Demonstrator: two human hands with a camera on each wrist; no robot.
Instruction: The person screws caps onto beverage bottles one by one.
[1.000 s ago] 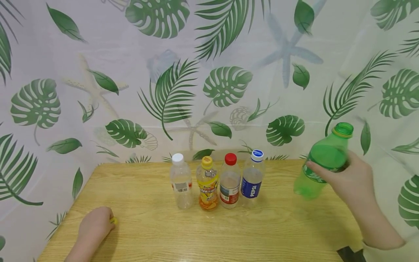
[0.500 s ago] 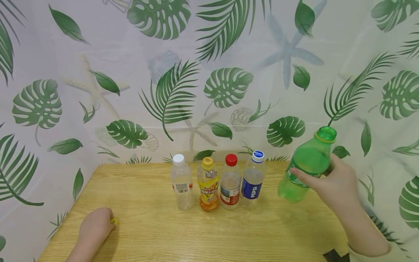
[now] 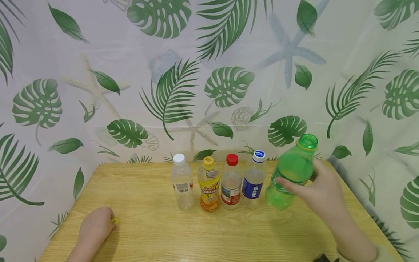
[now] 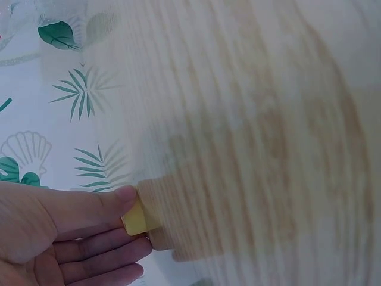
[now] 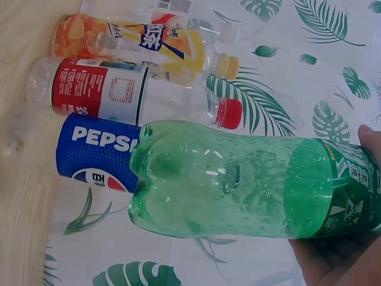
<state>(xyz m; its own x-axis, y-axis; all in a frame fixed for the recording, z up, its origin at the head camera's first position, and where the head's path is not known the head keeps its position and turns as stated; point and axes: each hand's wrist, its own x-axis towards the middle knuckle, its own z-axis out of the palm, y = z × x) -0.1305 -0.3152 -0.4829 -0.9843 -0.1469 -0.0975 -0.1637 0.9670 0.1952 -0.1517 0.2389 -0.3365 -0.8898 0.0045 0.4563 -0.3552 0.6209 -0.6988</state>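
Note:
My right hand [image 3: 319, 189] grips a green plastic soda bottle [image 3: 291, 171] round its label, thumb across the front. The bottle has no cap; a yellow ring circles its neck. It leans with its mouth to the right, just right of the Pepsi bottle [image 3: 253, 182]. Whether its base touches the table is unclear. In the right wrist view, the base of the green bottle [image 5: 220, 185] overlaps the Pepsi label [image 5: 98, 149]. At the table's left, my left hand [image 3: 97, 223] pinches a small yellow bottle cap [image 4: 136, 219] between thumb and fingers, mostly hidden in the head view.
Left of the Pepsi bottle stand a red-capped bottle [image 3: 231, 182], a yellow-capped tea bottle [image 3: 209, 187] and a white-capped clear bottle [image 3: 182, 183], in one row. The wooden table [image 3: 170, 236] ends at a leaf-patterned cloth [image 3: 176, 43] behind and at the sides.
My right hand has carried the green bottle leftward and slightly down, from the right part of the table to beside the Pepsi bottle. The left hand has stayed in place.

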